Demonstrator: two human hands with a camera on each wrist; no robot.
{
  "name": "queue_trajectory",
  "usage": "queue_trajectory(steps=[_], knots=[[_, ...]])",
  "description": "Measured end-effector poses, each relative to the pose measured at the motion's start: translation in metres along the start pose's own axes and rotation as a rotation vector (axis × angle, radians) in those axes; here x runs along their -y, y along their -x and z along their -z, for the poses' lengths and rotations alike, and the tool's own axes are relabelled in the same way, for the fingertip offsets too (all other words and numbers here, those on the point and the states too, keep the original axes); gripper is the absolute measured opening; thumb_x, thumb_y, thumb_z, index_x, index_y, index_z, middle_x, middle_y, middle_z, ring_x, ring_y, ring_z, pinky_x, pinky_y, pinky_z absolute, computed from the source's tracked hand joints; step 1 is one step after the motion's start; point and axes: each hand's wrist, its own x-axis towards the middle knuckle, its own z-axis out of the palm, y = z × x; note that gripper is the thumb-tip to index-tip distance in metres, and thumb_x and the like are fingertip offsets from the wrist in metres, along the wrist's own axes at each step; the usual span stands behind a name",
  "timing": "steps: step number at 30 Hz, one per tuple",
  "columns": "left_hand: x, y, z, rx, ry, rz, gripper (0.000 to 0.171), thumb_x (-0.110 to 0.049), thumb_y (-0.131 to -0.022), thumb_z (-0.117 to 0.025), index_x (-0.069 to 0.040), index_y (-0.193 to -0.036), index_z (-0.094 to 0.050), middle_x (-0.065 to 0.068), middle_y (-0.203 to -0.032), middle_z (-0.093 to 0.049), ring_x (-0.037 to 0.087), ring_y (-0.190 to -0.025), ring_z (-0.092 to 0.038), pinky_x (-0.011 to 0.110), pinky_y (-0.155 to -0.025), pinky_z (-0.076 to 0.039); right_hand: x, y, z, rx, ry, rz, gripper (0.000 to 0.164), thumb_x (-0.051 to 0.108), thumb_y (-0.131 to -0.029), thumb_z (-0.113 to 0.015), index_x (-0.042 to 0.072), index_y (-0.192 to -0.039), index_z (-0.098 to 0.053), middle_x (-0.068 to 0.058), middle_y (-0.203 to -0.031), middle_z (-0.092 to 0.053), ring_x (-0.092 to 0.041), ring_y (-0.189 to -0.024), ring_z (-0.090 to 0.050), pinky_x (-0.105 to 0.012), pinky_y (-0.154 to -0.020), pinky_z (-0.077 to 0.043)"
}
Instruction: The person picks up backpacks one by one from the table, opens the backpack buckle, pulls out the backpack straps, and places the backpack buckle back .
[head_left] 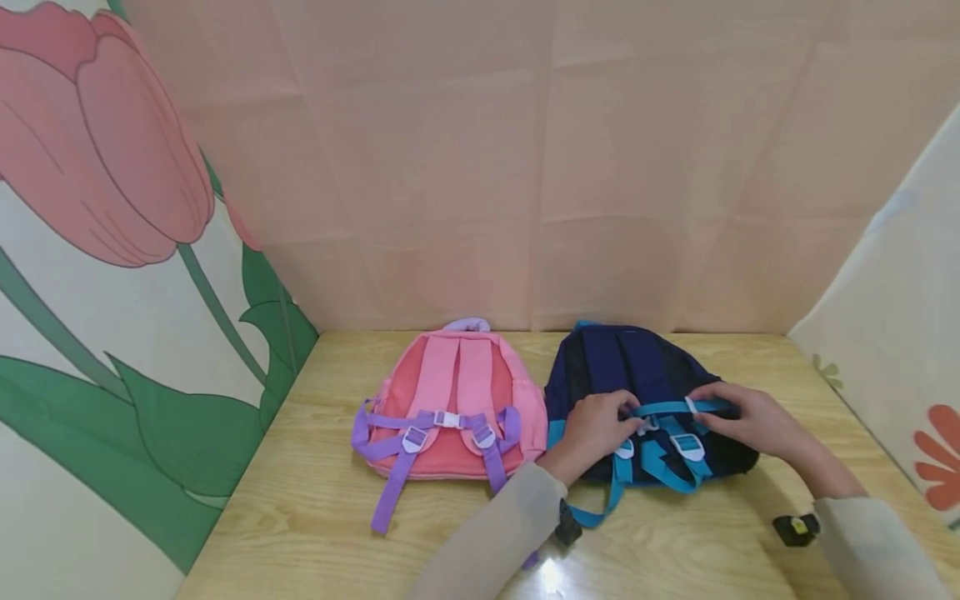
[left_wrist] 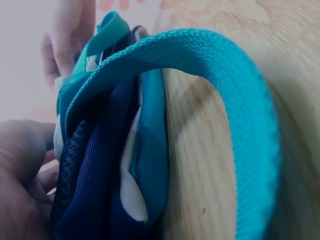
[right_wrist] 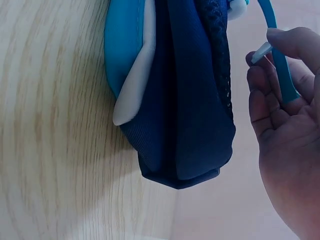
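Observation:
A navy backpack (head_left: 626, 354) with blue trim sits on the table, its straps facing me. My right hand (head_left: 753, 419) pinches a narrow blue strap (head_left: 663, 408) by a white slider (head_left: 691, 405); the right wrist view shows the slider between thumb and fingers. At the strap's other end, my left hand (head_left: 596, 425) holds it with thumb and fingertips, beside a pale buckle (head_left: 647, 426). In the left wrist view a loop of blue webbing (left_wrist: 250, 120) arches in front, and the left fingers (left_wrist: 42, 135) are partly hidden behind the bag.
Left of the navy backpack, almost touching it, a pink backpack (head_left: 438, 358) lies with purple straps (head_left: 390, 500) and a fastened white chest buckle (head_left: 448, 419). Both are on a wooden table (head_left: 300, 517). A plain pinkish backdrop (head_left: 480, 167) stands behind, with printed flower panels at the sides.

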Motion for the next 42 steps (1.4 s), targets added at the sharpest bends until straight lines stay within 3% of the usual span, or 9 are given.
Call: queue_trajectory(steps=[8,14,20,27,34,42], knots=[[-0.002,-0.001,0.000,0.012,-0.010,0.022,0.019,-0.044,-0.093,-0.072,-0.037,-0.111,-0.071,-0.021,-0.099,-0.070,-0.002,-0.085,-0.062,0.017,-0.070,-0.048,-0.007,0.002,0.002,0.000,0.017,-0.013,0.030,0.014,-0.083,-0.084,0.018,-0.110,-0.072,0.000,-0.103,-0.073,0.000,-0.088,-0.059,-0.008,-0.077,-0.041],[-0.005,-0.002,0.002,0.030,-0.030,0.024,0.020,-0.045,-0.093,-0.071,-0.037,-0.111,-0.071,-0.020,-0.097,-0.070,-0.002,-0.083,-0.061,0.017,-0.069,-0.047,-0.011,0.003,0.005,0.023,0.029,-0.053,0.027,0.017,-0.086,-0.082,0.016,-0.111,-0.072,-0.002,-0.103,-0.073,0.002,-0.086,-0.058,-0.017,-0.074,-0.047],[-0.008,-0.003,0.003,0.022,-0.063,0.022,0.019,-0.046,-0.093,-0.071,-0.038,-0.110,-0.071,-0.021,-0.097,-0.070,-0.003,-0.082,-0.061,0.016,-0.067,-0.046,-0.014,0.004,0.007,0.020,0.036,-0.066,0.026,0.018,-0.088,-0.080,0.015,-0.112,-0.071,0.006,-0.095,-0.068,0.000,-0.076,-0.052,-0.027,-0.066,-0.047],[-0.011,-0.005,0.000,0.023,-0.153,0.004,0.019,-0.047,-0.093,-0.071,-0.038,-0.110,-0.072,-0.021,-0.093,-0.069,-0.001,-0.080,-0.058,0.018,-0.066,-0.045,-0.022,0.008,0.007,0.020,0.013,-0.074,0.025,0.017,-0.088,-0.080,0.015,-0.111,-0.071,0.012,-0.091,-0.066,0.001,-0.075,-0.053,-0.025,-0.064,-0.045],[-0.012,-0.005,-0.001,0.021,-0.215,-0.024,0.021,-0.049,-0.094,-0.069,-0.039,-0.112,-0.073,-0.020,-0.104,-0.071,0.000,-0.090,-0.062,0.019,-0.071,-0.050,-0.029,0.010,0.010,0.060,-0.001,-0.122,0.025,0.019,-0.090,-0.078,0.016,-0.113,-0.071,0.007,-0.096,-0.068,0.004,-0.080,-0.056,-0.024,-0.065,-0.046],[-0.014,-0.004,-0.003,0.025,-0.265,-0.043,0.022,-0.050,-0.094,-0.068,-0.040,-0.111,-0.076,-0.020,-0.100,-0.070,0.001,-0.091,-0.061,0.018,-0.074,-0.050,-0.036,0.010,0.008,0.045,-0.008,-0.118,0.024,0.017,-0.089,-0.079,0.015,-0.112,-0.072,0.009,-0.095,-0.068,0.005,-0.081,-0.056,-0.022,-0.066,-0.047]])
